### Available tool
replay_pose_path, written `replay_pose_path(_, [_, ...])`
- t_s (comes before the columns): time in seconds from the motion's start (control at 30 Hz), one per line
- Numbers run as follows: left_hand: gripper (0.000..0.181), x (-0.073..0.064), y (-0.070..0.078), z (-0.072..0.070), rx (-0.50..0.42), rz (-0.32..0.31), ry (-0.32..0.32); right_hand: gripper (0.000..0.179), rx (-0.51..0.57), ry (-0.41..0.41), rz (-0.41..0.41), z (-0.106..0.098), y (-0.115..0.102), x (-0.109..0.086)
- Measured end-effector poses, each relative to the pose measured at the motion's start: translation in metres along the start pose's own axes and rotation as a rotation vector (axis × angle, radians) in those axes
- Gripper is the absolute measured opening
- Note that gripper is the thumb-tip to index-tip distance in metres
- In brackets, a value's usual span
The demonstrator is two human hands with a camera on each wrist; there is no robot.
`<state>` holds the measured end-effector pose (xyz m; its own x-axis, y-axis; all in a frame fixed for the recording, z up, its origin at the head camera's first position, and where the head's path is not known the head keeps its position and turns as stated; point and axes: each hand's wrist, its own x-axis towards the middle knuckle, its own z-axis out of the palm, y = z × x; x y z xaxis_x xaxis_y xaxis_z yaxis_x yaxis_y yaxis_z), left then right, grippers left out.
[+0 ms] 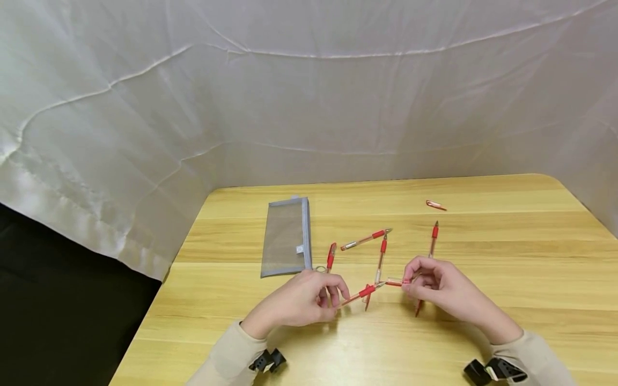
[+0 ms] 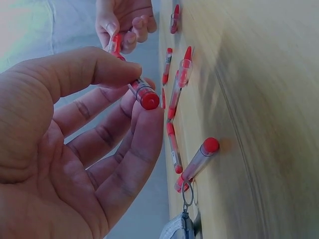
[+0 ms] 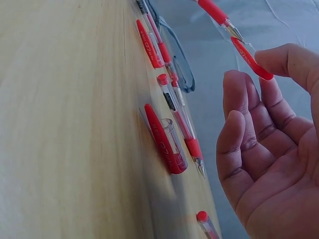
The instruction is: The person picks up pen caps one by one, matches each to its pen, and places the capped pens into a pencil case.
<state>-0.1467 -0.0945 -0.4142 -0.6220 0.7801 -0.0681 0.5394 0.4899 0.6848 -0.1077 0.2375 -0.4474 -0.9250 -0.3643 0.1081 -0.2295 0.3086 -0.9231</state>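
Note:
My left hand (image 1: pixel 309 297) pinches a red gel pen (image 1: pixel 367 291) near its rear end between thumb and fingers, as the left wrist view shows. The pen's bare tip points right, toward my right hand (image 1: pixel 444 287). Thumb and fingertip of that hand pinch a red pen cap (image 3: pixel 251 59) with a clear barrel. In the right wrist view the pen's metal tip is right at the cap's mouth. Beneath them on the table lie another cap (image 1: pixel 368 300) and an uncapped pen (image 1: pixel 381 257). Under the right hand are one more cap (image 1: pixel 419 307) and an uncapped pen (image 1: pixel 433 236).
A grey mesh zip pouch (image 1: pixel 285 236) lies left on the wooden table (image 1: pixel 232 230), with a red pen (image 1: pixel 331 256) beside its ring. Farther back are another uncapped pen (image 1: pixel 366 240) and a loose cap (image 1: pixel 436 205). A pale curtain (image 1: pixel 338 107) hangs behind the table.

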Motion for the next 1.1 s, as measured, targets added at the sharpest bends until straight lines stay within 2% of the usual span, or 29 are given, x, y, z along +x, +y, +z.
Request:
replay_pose_path(0.3, [0.028,0.002,0.001,0.003,0.005,0.030,-0.020,0.011,0.011,-0.030,-0.004,0.002,0.003,0.000])
replay_pose_path(0.63, [0.030,0.005,0.005,0.012,-0.033,0.078,-0.031,0.013,0.138,-0.035,-0.075,0.010,0.003,0.002])
replay_pose_path(0.93, [0.034,0.010,0.004,0.026,-0.096,0.111,-0.001,0.015,0.191,0.041,-0.125,0.013,0.001,0.004])
replay_pose_path(1.1, [0.028,0.011,0.006,0.031,-0.139,0.118,0.017,0.017,0.229,0.093,-0.137,0.019,-0.004,0.005])
